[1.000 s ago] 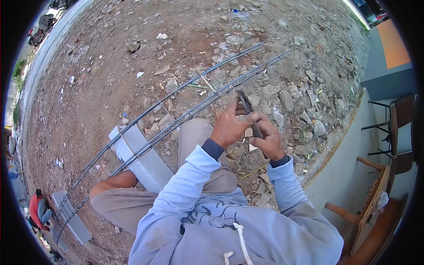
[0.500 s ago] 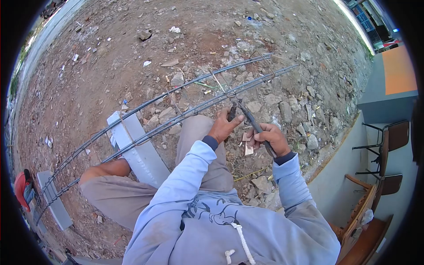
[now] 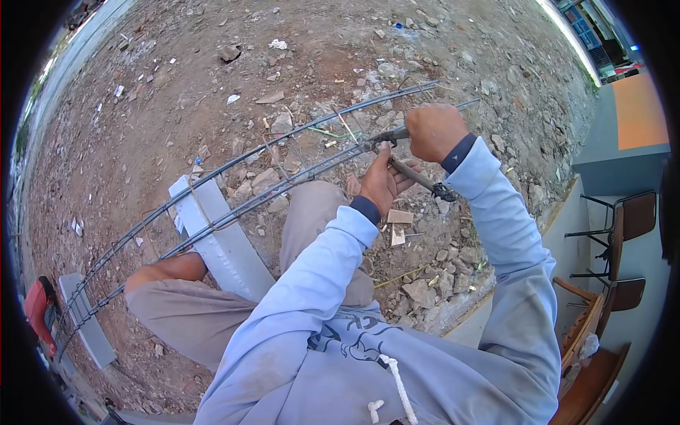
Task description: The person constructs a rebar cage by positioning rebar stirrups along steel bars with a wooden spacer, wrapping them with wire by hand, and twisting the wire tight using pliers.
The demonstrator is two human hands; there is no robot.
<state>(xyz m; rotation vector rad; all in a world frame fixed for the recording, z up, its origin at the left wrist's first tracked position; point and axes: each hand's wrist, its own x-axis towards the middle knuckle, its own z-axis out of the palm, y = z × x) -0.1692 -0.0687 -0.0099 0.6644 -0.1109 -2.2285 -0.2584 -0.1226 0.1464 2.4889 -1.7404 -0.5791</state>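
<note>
My right hand (image 3: 435,133) is closed in a fist round the upper handle of a dark long-handled pincer tool (image 3: 421,177). Under the lower handle lie the fingers of my left hand (image 3: 384,183), its thumb near the tool's head, holding it loosely. The handles stand apart, and the head meets the near bars of a long steel rebar frame (image 3: 276,200), close to its far right end. What the jaws bite on is too small to tell. Thin bent stirrups join the frame's bars.
A grey-white block (image 3: 230,248) supports the frame beside my folded leg; another block (image 3: 91,326) lies under its far left end. A person in red (image 3: 37,312) is at the left edge. Rubble covers the ground. Chairs (image 3: 634,216) stand behind a low wall at right.
The tool has swung round and its handles have spread. My right hand has moved up and forward onto the upper handle; my left hand has shifted right, under the lower handle.
</note>
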